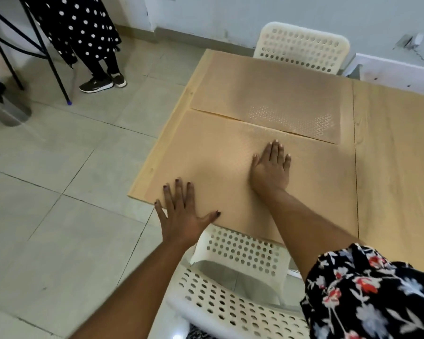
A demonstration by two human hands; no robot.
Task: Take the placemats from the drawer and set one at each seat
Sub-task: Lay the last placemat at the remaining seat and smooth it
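Two tan placemats lie flat on the light wooden table (392,167). The near placemat (316,182) lies at the seat with the near white chair (240,285). The far placemat (262,91) lies before the far white chair (301,45), and the near one slightly overlaps its edge. My left hand (181,214) rests flat, fingers spread, on the near placemat's front left corner. My right hand (271,167) presses flat on the middle of the same placemat. Neither hand grips anything.
A person in a dotted dress and dark shoes (101,81) stands at the far left by a black metal frame (47,57). Pale floor tiles (59,192) spread to the left of the table. A white wall runs along the back.
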